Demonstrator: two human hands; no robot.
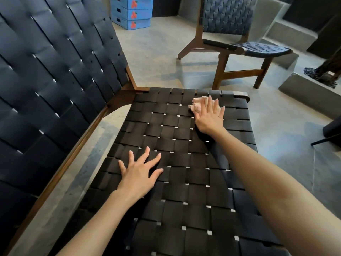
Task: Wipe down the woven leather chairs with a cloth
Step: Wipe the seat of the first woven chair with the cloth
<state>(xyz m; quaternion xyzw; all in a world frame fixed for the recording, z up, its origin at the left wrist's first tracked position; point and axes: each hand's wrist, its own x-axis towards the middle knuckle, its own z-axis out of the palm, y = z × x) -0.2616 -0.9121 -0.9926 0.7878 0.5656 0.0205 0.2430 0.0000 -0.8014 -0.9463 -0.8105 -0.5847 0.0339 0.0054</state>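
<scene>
Bracing on the woven seat (184, 200) with the left hand (140, 172) spread flat and empty, pressing the cloth (197, 104) under the right hand (209, 117), fingers straight, out near the far edge, so probably pulling back toward the body next.

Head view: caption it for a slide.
Right hand presses a pink cloth on the woven chair seat; left hand rests flat.

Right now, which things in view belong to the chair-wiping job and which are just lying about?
Job: pink cloth, pressed flat under the right hand; left hand resting flat on the near chair's woven seat; its woven backrest; second woven chair behind.
Lying about: stacked blue boxes; concrete steps; dark fringed item at far right, unclear what.
</scene>
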